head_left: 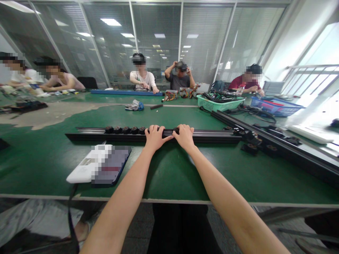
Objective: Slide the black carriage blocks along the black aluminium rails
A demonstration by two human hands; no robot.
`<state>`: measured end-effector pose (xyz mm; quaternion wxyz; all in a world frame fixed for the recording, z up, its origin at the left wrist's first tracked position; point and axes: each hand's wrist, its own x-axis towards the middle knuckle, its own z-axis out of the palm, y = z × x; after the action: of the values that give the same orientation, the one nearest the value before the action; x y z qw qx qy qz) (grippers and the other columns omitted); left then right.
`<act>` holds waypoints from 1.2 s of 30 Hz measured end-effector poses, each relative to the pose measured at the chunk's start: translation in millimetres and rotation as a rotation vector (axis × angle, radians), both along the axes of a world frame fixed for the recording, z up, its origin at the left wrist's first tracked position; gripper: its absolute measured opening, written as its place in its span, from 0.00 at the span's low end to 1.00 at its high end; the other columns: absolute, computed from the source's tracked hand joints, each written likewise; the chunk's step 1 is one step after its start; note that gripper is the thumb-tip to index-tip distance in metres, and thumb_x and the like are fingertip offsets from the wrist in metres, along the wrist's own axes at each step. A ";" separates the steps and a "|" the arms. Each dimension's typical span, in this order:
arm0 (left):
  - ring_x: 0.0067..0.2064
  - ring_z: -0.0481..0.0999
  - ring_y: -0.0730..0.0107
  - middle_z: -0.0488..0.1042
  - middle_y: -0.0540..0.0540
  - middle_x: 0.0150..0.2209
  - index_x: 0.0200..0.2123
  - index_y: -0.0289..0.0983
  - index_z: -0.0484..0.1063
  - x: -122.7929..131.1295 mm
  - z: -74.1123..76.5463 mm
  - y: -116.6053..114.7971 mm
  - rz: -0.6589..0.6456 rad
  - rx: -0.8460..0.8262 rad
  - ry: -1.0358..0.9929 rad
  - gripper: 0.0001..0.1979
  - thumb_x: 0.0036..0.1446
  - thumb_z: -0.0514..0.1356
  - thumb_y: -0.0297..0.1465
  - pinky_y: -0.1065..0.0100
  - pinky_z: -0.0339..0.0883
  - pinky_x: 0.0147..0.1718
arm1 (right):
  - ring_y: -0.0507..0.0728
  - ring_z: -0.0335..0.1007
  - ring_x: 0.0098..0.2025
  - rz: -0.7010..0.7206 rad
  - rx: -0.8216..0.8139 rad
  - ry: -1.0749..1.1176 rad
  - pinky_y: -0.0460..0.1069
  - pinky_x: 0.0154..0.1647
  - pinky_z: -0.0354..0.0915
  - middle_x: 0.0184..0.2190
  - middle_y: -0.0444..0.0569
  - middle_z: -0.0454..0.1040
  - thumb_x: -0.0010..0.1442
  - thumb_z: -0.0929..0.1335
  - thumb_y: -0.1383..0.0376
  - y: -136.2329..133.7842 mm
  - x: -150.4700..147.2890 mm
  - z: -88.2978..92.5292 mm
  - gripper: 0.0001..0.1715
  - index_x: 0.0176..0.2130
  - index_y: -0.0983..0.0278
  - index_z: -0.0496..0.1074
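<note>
Gripping a black alum. rail [206, 136] w/ our left hand [156, 138] and right hand [184, 137], just beside each other, fingers [155, 129] curled over its top. Rail lies across the green desk [169, 176], round black fittings [125, 130] along it; blurred white-and-dark item [97, 164] near our left hand.

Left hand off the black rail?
No, the left hand curls over the black rail, next to the right hand.

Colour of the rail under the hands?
Black; the metal rail shows best in the head view.
</note>
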<state>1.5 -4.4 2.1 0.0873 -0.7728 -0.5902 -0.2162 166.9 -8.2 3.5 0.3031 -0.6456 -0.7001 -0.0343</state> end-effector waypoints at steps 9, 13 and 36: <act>0.63 0.60 0.46 0.70 0.36 0.59 0.57 0.45 0.73 0.8 1.1 -1.1 0.002 -0.023 -0.031 0.28 0.65 0.56 0.57 0.45 0.51 0.62 | 0.67 0.66 0.53 -0.002 0.008 0.011 0.59 0.55 0.53 0.49 0.61 0.77 0.67 0.63 0.61 1.4 0.6 -0.7 0.14 0.46 0.65 0.73; 0.63 0.60 0.46 0.69 0.36 0.60 0.57 0.43 0.73 0.9 0.6 -0.5 0.003 -0.023 -0.027 0.29 0.65 0.55 0.57 0.45 0.51 0.62 | 0.67 0.66 0.53 -0.012 0.009 0.001 0.59 0.55 0.53 0.49 0.61 0.77 0.67 0.64 0.60 1.8 0.9 -1.3 0.14 0.47 0.65 0.73; 0.63 0.60 0.46 0.70 0.36 0.60 0.56 0.44 0.73 0.4 -0.8 1.8 -0.001 -0.023 -0.027 0.28 0.64 0.57 0.57 0.45 0.51 0.62 | 0.67 0.67 0.52 -0.027 0.027 0.048 0.59 0.55 0.53 0.48 0.61 0.77 0.65 0.64 0.60 3.5 5.8 -2.6 0.13 0.44 0.65 0.72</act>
<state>1.8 -2.6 1.3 0.0705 -0.7710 -0.5935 -0.2198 172.8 -4.7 0.9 0.3280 -0.6515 -0.6833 -0.0325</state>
